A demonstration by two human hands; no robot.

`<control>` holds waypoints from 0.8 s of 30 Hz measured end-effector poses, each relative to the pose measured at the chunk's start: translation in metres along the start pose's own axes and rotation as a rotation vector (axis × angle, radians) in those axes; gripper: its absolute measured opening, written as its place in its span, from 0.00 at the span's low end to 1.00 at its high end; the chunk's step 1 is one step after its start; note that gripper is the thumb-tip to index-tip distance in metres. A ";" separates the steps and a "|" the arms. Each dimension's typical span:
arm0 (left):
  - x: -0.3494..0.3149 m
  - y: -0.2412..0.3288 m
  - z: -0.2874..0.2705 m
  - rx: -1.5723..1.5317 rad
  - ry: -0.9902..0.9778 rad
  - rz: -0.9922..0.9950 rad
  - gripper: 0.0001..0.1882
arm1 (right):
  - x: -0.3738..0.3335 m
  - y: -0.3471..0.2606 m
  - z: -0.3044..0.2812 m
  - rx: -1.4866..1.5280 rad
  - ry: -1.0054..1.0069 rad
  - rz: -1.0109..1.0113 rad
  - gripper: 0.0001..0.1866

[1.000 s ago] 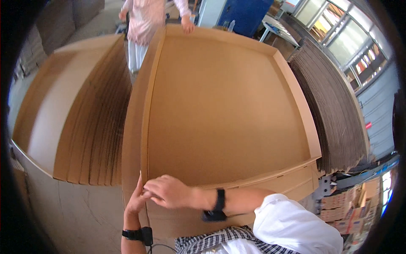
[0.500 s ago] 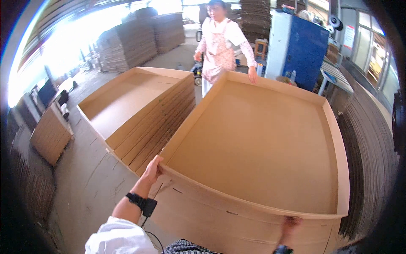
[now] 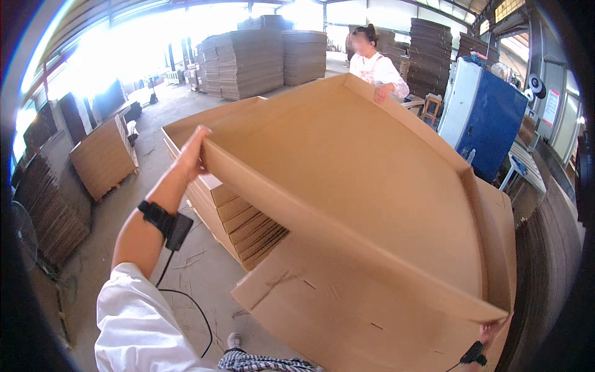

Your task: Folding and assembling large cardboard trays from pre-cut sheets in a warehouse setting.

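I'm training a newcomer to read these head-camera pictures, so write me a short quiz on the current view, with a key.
1. Which part of the cardboard tray does the left hand hold?
A) The far right corner
B) The near left corner
C) The middle of its floor
2. True or false: in the picture, the blue cabinet stands to the right of the co-worker.
3. Fill in: the right hand is at the tray's near ____ corner.

Key: 1. B; 2. True; 3. right

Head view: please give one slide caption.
Left hand and right hand hold a tilted tray, a co-worker's hand on its far rim.
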State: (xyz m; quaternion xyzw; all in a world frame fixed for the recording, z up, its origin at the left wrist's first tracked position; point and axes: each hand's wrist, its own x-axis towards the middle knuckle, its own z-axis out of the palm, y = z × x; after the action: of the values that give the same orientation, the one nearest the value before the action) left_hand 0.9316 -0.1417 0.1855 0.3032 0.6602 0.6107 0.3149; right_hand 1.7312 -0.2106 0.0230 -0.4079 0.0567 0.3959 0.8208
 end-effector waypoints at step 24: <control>0.566 -0.050 -0.483 -0.229 -0.047 0.247 0.48 | -0.264 0.473 0.246 -0.533 -0.226 -0.323 0.37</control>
State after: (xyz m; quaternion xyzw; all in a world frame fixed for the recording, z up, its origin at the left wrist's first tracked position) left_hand 0.2008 0.0017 0.1368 0.3584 0.5364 0.7088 0.2853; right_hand 1.1659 -0.0268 -0.0008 -0.5656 -0.2056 0.3044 0.7384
